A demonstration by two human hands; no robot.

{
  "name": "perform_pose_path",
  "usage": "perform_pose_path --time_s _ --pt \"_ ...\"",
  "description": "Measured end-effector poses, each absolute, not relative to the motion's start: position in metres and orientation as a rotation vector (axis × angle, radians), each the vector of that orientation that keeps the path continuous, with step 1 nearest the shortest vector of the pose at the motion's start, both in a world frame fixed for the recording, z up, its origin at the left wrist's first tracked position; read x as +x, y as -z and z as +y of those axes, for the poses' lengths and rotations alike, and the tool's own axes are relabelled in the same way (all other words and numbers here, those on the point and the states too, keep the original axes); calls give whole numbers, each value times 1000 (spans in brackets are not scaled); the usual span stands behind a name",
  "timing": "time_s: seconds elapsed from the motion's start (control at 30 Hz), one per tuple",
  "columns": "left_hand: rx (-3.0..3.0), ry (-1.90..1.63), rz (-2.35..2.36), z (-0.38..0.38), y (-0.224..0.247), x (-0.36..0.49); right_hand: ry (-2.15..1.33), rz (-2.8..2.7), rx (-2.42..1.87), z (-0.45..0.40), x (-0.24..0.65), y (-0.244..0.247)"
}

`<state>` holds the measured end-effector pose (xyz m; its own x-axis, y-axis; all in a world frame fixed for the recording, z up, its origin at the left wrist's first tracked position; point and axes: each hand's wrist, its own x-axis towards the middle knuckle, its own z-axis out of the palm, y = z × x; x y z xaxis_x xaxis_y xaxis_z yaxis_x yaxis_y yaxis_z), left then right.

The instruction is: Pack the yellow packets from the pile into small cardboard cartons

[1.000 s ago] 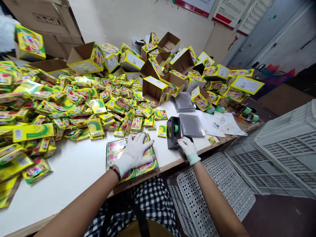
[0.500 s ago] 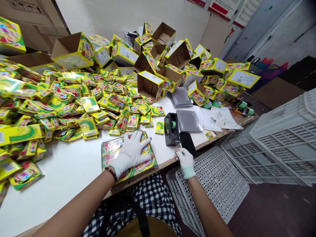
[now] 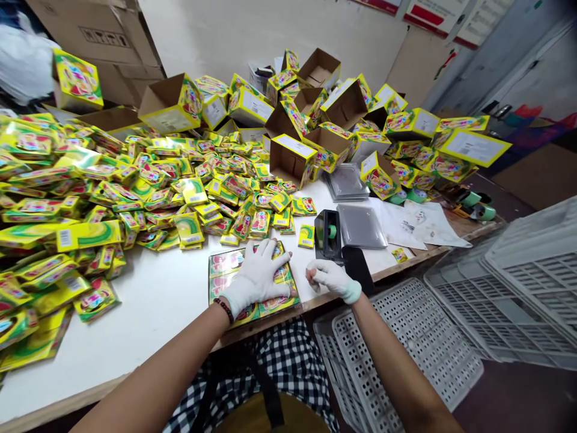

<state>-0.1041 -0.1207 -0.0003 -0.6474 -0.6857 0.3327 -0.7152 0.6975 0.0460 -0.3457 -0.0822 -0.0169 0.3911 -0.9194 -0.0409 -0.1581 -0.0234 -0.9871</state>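
My left hand (image 3: pixel 259 273), in a white glove with bare fingertips, lies flat with fingers spread on a tray pack of small yellow-green boxes (image 3: pixel 225 262) at the table's front edge. The boxes lie in rows under it; the hand covers the middle. To the right, my right hand (image 3: pixel 332 279), gloved too, is held above the table edge with thumb and fingers pinched together. What it pinches, if anything, is too small to make out. Just behind it stands a black tape dispenser (image 3: pixel 327 234) with a green roll. One small yellow box (image 3: pixel 306 236) lies left of the dispenser.
A large heap of small yellow boxes (image 3: pixel 148 186) covers the left and back of the white table (image 3: pixel 148 307). Opened cartons (image 3: pixel 293 159) are piled behind. Clear plastic trays (image 3: pixel 360 225) lie right of the dispenser. Grey plastic crates (image 3: pixel 419 337) stand below the right edge.
My right hand has moved from beside the dispenser's front left toward the tray pack, still pinched. My left hand stays flat on the pack. The whole view has shifted slightly.
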Motion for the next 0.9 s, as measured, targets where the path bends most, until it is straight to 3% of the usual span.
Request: perform_pose_path --time_s 0.2,0.6,0.77,0.9 --pt "1054 -130 -2550 -118 -3 -103 638 942 -1504 -123 -327 32" --pt "1015 -126 -2568 -121 0 -106 597 1257 -1317 -116 -310 81" --pt "587 35 -2816 -93 -16 -89 827 1474 -1366 -78 -316 63" --pt "544 34 -2840 -65 -2 -38 1370 1873 -1556 -53 -362 32"
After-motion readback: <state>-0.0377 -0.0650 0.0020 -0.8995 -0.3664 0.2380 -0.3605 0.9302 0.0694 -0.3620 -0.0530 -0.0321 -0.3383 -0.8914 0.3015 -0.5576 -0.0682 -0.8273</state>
